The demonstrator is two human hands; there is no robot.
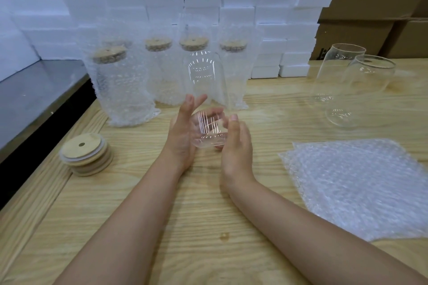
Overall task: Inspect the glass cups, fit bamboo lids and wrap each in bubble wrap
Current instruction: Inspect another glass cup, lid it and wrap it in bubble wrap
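Head view: left hand (182, 133) lies flat against glass cup (209, 131); right hand (236, 146) holds it, grip curled.

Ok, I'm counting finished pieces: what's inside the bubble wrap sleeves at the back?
Five bamboo lids show through the bubble wrap sleeves, one half hidden behind the front-left one. What's beneath them is blurred by wrap, and the held glass cup covers part of one.

Left hand (183, 129) and right hand (236, 146) hold glass cup (208, 131).
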